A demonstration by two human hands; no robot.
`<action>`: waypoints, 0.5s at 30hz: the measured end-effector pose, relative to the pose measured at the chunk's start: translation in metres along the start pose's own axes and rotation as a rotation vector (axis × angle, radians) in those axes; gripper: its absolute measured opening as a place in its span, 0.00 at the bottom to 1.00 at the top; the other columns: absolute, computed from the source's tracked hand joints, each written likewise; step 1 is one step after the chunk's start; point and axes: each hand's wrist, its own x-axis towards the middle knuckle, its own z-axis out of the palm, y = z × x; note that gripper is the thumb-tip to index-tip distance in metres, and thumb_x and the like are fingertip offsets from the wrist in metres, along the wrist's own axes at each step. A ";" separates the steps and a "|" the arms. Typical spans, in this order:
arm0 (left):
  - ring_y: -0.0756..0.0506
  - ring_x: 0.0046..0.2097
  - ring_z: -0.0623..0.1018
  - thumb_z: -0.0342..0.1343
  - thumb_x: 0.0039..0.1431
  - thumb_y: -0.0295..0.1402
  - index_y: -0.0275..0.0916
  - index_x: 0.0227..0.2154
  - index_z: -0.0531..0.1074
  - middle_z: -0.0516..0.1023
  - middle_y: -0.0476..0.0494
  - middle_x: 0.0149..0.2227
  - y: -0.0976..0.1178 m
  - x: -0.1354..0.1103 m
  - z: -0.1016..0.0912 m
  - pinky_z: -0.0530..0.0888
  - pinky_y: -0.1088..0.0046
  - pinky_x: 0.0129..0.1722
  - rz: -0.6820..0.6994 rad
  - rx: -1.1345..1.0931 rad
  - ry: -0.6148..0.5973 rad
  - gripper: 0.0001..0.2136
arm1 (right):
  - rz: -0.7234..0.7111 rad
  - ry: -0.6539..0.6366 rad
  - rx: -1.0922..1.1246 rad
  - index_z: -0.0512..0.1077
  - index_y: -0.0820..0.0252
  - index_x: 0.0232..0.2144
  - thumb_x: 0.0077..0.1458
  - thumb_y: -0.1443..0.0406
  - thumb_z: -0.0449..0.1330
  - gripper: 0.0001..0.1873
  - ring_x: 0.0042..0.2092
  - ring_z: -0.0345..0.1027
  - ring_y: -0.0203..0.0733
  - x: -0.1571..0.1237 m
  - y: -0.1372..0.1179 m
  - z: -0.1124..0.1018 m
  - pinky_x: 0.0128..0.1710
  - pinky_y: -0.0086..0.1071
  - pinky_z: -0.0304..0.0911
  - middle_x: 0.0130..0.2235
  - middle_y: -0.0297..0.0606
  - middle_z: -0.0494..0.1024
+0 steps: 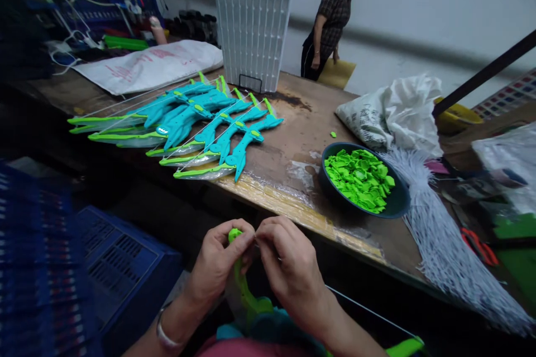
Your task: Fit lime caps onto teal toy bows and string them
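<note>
My left hand point(218, 259) is closed around the upper tip of a green and teal toy bow point(247, 301) held below the table edge. My right hand point(288, 268) pinches a thin white string point(368, 312) right at that tip, fingers pressed together. The string runs down to the right toward the bow's other green tip point(404, 347). On the wooden table point(293, 128) lies a row of several finished teal and green bows point(201, 122). A dark bowl point(397, 203) of small green plastic pieces point(360, 178) stands just beyond my right hand.
A bundle of white strings point(444, 240) lies right of the bowl, with red scissors point(479, 245) beside it. White sacks point(393, 111) and a white ribbed panel point(253, 17) stand further back. Blue crates point(117, 262) sit at my left. Another person point(330, 17) stands behind the table.
</note>
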 end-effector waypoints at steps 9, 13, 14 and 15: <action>0.53 0.19 0.69 0.67 0.58 0.41 0.37 0.30 0.76 0.69 0.53 0.18 0.003 -0.002 0.001 0.65 0.80 0.19 0.052 0.145 0.004 0.12 | 0.152 0.051 0.104 0.70 0.59 0.34 0.66 0.71 0.54 0.09 0.36 0.69 0.36 -0.001 0.000 0.000 0.36 0.29 0.64 0.34 0.35 0.74; 0.52 0.20 0.69 0.64 0.61 0.42 0.38 0.32 0.75 0.70 0.53 0.19 0.004 -0.003 -0.006 0.67 0.79 0.22 0.049 0.271 -0.042 0.12 | 0.138 0.068 0.125 0.70 0.59 0.33 0.67 0.71 0.53 0.10 0.36 0.68 0.35 -0.002 -0.001 0.000 0.36 0.29 0.64 0.34 0.35 0.73; 0.52 0.20 0.68 0.63 0.62 0.42 0.38 0.32 0.74 0.69 0.53 0.19 0.003 -0.003 -0.007 0.66 0.79 0.22 0.045 0.307 -0.038 0.12 | 0.135 0.073 0.128 0.71 0.59 0.33 0.68 0.70 0.53 0.10 0.36 0.67 0.35 -0.003 0.000 0.001 0.36 0.29 0.64 0.34 0.35 0.73; 0.52 0.21 0.68 0.63 0.62 0.43 0.38 0.32 0.74 0.69 0.53 0.19 0.002 -0.003 -0.009 0.66 0.79 0.22 0.039 0.334 -0.025 0.13 | 0.131 0.079 0.128 0.71 0.59 0.34 0.68 0.70 0.53 0.10 0.37 0.67 0.36 -0.003 0.000 0.002 0.36 0.29 0.64 0.35 0.36 0.73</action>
